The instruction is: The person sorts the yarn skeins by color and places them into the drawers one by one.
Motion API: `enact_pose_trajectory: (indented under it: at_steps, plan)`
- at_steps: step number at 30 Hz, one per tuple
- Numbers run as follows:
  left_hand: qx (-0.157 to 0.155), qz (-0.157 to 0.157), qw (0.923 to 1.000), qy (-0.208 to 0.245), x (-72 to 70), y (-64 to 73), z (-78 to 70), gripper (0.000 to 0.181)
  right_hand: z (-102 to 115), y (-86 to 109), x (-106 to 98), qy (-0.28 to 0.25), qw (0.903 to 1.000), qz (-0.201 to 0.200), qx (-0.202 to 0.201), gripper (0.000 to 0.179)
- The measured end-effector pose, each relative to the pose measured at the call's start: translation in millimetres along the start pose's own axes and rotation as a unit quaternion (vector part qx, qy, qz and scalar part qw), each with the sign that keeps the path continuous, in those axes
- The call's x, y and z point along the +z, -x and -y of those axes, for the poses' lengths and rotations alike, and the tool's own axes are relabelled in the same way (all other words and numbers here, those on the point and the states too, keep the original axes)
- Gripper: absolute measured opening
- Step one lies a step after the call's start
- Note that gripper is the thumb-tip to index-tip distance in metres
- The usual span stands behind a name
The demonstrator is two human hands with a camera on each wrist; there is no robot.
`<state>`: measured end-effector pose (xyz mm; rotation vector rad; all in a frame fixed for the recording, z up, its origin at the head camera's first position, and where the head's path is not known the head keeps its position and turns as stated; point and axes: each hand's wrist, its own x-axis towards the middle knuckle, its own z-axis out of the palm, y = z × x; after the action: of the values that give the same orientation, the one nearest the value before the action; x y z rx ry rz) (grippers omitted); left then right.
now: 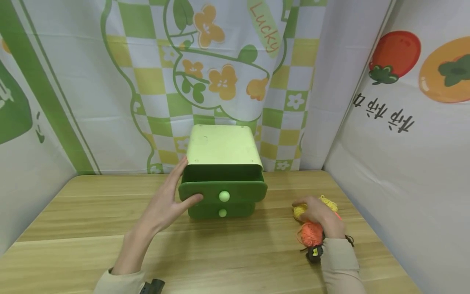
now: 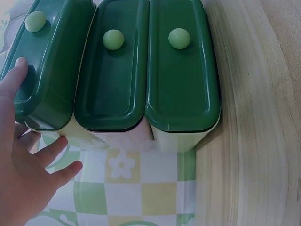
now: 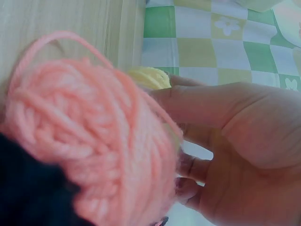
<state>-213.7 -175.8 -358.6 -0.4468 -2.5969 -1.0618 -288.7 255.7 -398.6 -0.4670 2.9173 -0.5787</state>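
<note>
A pale green drawer box [image 1: 222, 143] stands at the back middle of the table, its dark green top drawer [image 1: 205, 192] pulled partly out. My left hand [image 1: 167, 202] rests at the left side, thumb on that drawer's front and fingers extended along the side. In the left wrist view the fingers [image 2: 56, 150] are spread, and two lower drawers [image 2: 113, 84] are closed. At the right, my right hand [image 1: 317, 212] grips a yellow yarn ball [image 1: 300, 211] with curled fingers. A coral yarn ball [image 1: 311, 234] lies close below the hand and partly hides the grip in the right wrist view.
More yellow yarn [image 1: 328, 203] shows beyond the right hand. By the right cuff is a small black object [image 1: 314, 253] with a yellow mark. A checkered curtain [image 1: 227, 81] hangs behind the wooden table [image 1: 220, 261], and white printed cloth [image 1: 400, 163] borders the right side.
</note>
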Motion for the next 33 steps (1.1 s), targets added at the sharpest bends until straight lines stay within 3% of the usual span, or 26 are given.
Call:
enact_pose_trajectory:
  at_steps: [9,25,33]
  plan:
    - [-0.003,0.002,1.0000,0.002,-0.3,1.1,0.6,0.099,-1,-1.9,-1,-0.017,0.9994,-0.002,0.031,0.049]
    - [-0.003,0.005,1.0000,0.004,-1.1,0.9,-0.1,0.100,4,0.6,-7,-0.029,0.9992,-0.022,0.016,0.042]
    - [-0.004,0.006,0.9999,0.011,-1.4,0.5,-0.6,0.100,8,0.7,-12,-0.021,0.9984,-0.053,0.001,0.038]
